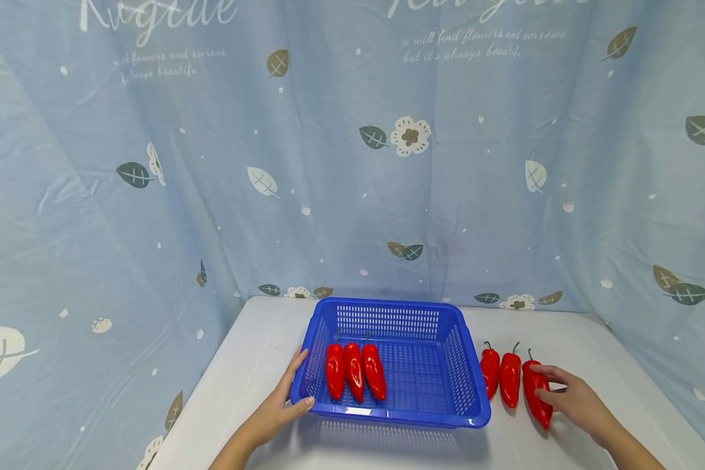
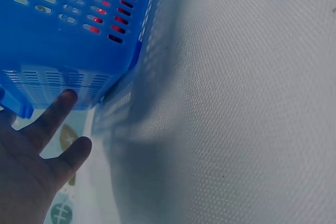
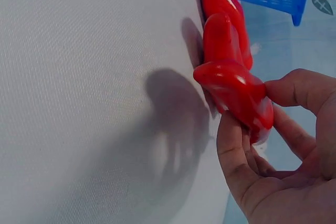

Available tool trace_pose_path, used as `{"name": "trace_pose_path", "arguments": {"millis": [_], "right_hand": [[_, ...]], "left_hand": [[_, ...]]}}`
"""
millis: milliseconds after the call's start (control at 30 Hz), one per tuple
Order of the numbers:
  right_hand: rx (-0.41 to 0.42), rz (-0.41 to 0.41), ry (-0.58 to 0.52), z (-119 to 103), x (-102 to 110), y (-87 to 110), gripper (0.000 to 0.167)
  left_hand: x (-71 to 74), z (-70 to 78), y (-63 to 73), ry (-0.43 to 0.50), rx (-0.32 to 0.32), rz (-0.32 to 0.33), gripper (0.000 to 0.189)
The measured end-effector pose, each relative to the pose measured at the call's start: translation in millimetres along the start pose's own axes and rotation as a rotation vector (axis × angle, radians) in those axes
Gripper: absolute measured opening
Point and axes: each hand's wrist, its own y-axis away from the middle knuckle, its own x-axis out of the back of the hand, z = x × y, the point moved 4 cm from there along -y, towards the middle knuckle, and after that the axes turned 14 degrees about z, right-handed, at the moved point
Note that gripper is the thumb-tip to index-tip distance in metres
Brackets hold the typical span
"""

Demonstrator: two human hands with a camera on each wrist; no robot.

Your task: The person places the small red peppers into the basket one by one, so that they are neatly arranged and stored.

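Note:
A blue plastic basket [image 1: 399, 418] with slotted walls stands on the table, and three long red peppers [image 1: 354, 372] lie side by side in its left half. My left hand [image 1: 276, 408] is at the basket's left front corner, thumb at the rim, fingers along the outer side. In the left wrist view, the left hand [image 2: 34, 153] shows its fingers straight and spread. To the right of the basket, three more red peppers lie in a row. My right hand [image 1: 576, 398] grips the rightmost red pepper [image 1: 536, 395] between thumb and fingers, also seen in the right wrist view.
The white table [image 1: 587, 346] reaches back to a blue curtain [image 1: 352, 196] printed with leaves and flowers. Beside the held pepper lies a middle pepper [image 1: 510, 380], and another red pepper [image 1: 490, 372] is close against the basket's right wall.

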Motion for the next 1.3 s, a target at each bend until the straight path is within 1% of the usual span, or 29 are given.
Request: {"name": "trace_pose_path", "arguments": {"millis": [100, 267, 633, 733, 967, 1300], "right_hand": [[0.009, -0.001, 0.000, -2, -1, 2.8, 0.073], [0.021, 0.006, -0.014, -8, -1, 6.5, 0.073], [0.049, 0.020, -0.009, -21, -2, 10.5, 0.069], [0.061, 0.019, -0.017, -24, -2, 11.0, 0.068], [0.058, 0.010, -0.034, -33, -2, 14.5, 0.070], [0.074, 0.003, -0.042, -49, 1, 20.1, 0.071]], "left_hand": [[-0.4, -1.0, 0.5, -0.003, 0.012, 0.000, 0.090], [-0.6, -0.1, 0.4, 0.000, -0.004, 0.001, 0.090], [-1.0, -3.3, -0.3, -0.001, -0.002, 0.002, 0.089], [-0.6, -4.4, -1.1, 0.004, -0.006, 0.004, 0.089], [0.2, -6.3, -2.1, 0.001, -0.010, 0.008, 0.088], [0.3, -4.9, -2.2, 0.003, -0.012, 0.009, 0.088]]}}
